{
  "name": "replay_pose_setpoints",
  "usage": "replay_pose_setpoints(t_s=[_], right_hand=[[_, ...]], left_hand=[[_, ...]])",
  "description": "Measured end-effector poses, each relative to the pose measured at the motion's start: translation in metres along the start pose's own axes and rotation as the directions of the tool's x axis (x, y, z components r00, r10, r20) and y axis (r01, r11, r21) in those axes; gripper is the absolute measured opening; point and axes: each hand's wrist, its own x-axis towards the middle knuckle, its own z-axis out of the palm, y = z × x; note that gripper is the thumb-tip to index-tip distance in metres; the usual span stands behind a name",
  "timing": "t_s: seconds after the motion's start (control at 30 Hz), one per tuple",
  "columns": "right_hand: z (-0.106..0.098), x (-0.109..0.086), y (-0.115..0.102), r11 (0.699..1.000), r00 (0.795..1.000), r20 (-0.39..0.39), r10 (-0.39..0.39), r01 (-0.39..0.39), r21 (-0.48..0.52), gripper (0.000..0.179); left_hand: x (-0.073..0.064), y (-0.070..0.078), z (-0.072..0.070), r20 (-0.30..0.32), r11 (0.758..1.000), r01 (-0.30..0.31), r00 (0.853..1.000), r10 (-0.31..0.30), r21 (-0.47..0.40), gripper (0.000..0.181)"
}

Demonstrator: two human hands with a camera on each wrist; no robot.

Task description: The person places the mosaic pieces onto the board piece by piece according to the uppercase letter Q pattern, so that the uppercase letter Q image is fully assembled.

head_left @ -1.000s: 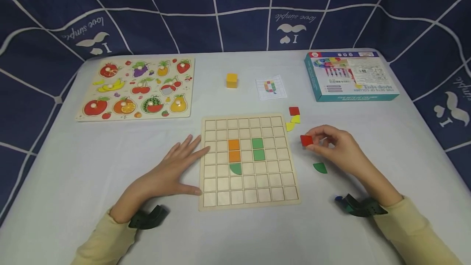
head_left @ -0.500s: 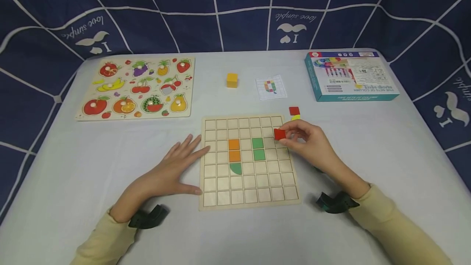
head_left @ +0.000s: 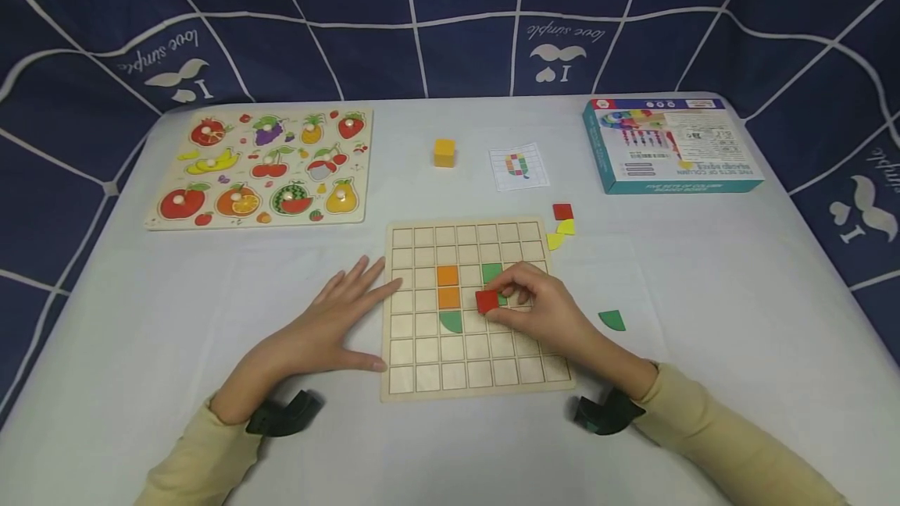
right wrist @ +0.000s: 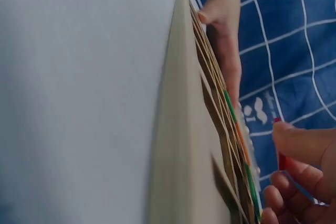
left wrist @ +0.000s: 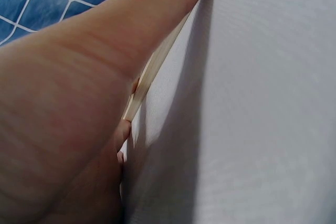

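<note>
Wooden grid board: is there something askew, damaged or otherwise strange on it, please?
Nothing stands out. On the grid board, the orange squares and green quarter piece look neatly seated, and I see no damage. The green squares are partly hidden by the right hand, which pinches a red tile above the board.

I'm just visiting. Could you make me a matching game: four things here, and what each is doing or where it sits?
1. left hand
2. yellow cube
3. right hand
4. fruit puzzle

A. pinching a red tile
B. at the table's far left
C. touching the grid board's left side
D. between fruit puzzle and pattern card

Pairs: 1-C, 2-D, 3-A, 4-B
</note>
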Motion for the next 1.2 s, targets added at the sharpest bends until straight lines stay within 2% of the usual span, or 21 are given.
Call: replay_pose_setpoints(t_s=[0.47, 0.63, 1.0, 1.2], right_hand=[[0.012, -0.003, 0.001, 0.996, 0.998, 0.03, -0.053, 0.055, -0.068, 0.031], [0.016, -0.004, 0.0, 0.986, 0.996, 0.051, -0.073, 0.08, -0.145, 0.031], [0.02, -0.006, -0.005, 0.968, 0.996, 0.072, -0.049, 0.065, -0.242, 0.032], [0.02, -0.009, -0.004, 0.968, 0.995, 0.076, -0.059, 0.075, -0.24, 0.031]], left_hand=[[0.0, -0.001, 0.0, -0.017, 1.0, -0.006, 1.0, 0.006, 0.002, 0.109], [0.0, 0.0, -0.001, -0.018, 1.0, -0.003, 1.0, 0.003, 0.003, 0.109], [0.0, -0.001, -0.001, -0.013, 1.0, 0.001, 1.0, -0.001, 0.003, 0.109], [-0.001, -0.002, 0.003, -0.02, 1.0, -0.005, 1.0, 0.005, -0.004, 0.109]])
